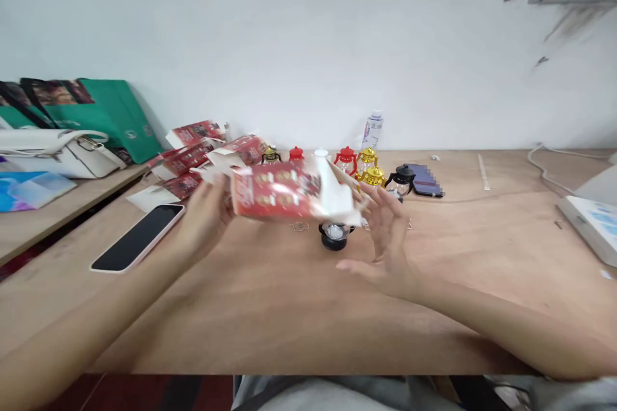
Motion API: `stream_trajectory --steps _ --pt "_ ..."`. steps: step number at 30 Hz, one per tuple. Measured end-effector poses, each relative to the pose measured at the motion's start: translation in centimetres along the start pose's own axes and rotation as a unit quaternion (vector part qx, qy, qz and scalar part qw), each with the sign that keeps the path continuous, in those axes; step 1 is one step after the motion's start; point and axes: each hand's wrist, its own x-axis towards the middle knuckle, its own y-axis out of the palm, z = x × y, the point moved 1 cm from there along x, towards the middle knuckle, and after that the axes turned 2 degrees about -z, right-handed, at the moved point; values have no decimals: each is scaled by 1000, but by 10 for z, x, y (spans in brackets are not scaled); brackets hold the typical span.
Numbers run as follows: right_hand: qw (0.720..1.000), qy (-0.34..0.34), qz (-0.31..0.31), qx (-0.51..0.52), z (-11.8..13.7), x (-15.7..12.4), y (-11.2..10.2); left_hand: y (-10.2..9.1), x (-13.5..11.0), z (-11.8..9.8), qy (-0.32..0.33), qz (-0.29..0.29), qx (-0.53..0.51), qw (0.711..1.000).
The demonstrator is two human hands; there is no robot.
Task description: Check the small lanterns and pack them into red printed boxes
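- The box point(277, 196) is red and white. It is up in the air, just over the worktop point(289, 308), and it looks blurry.
- The left hand point(205, 215) holds the box by its left end.
- The right hand point(385, 237) is spread wide at the white flap end. I cannot tell if it touches.
- A little black lamp point(334, 236) stands right under the box. The box may slip from one hand and knock it over.
- More little lamps point(369, 167) stand in a row behind; a swinging flap could tip them.
- A phone point(137, 237) lies to the left, near more boxes point(193, 154).
- The worktop is brown wood. The wall is plain white. Bags point(58, 151) sit far left.
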Motion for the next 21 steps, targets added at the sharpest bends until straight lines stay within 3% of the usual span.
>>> stream_trajectory --steps 6,11,13,15,18,21 --pt "998 38 34 39 15 11 -10 13 -30 59 -166 83 58 981" --pt "995 74 42 59 24 17 -18 7 -35 68 -217 208 173 938" --pt "993 90 45 55 26 19 -19 1 -33 59 -186 282 220 915" --pt "992 99 53 50 26 20 -19 -6 -32 47 -116 319 248 908" --pt "991 102 69 51 26 16 -18 -14 -34 32 47 268 296 916" --pt "991 95 75 50 26 11 -16 -9 -50 30 182 269 363 874"
